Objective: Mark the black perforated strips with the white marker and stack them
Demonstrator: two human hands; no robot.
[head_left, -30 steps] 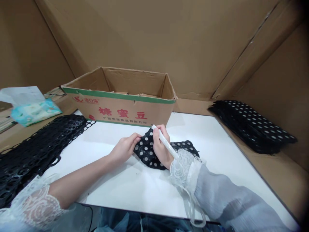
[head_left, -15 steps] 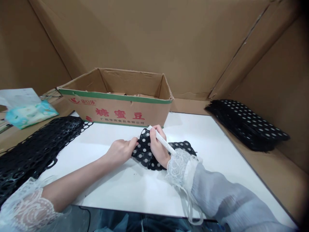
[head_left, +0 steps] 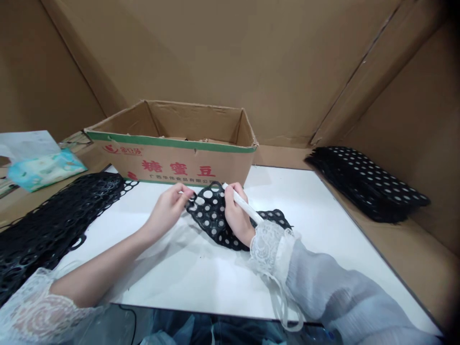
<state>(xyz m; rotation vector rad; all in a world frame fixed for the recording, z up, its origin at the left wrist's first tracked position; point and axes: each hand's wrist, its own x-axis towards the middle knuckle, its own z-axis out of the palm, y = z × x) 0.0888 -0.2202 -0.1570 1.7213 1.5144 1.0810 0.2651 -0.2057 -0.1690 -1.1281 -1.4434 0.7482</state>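
A black sheet full of round holes or pale dots (head_left: 212, 218) lies on the white board, its left part lifted. My left hand (head_left: 168, 203) is closed in a pinch at the sheet's left edge, with small black bits showing at its fingertips. My right hand (head_left: 239, 215) is closed around a white pen-like stick (head_left: 244, 205) and rests on the sheet. The stick slants from the wrist up to the sheet's upper edge; its tip is too small to make out. Near that tip, a few openings look bigger and whiter than the others.
An open cardboard box (head_left: 172, 153) with red lettering stands behind my hands. On the left lies a pile of black ring-holed sheets (head_left: 61, 211), with a tissue pack (head_left: 45, 167) beyond. Stacked dotted black sheets (head_left: 370, 184) lie to the right. Cardboard walls (head_left: 230, 62) surround the white board (head_left: 187, 282).
My left hand has moved left and up, drawing the sheet's left edge outward. More white openings show at the upper left. My right hand and the stick have hardly moved.
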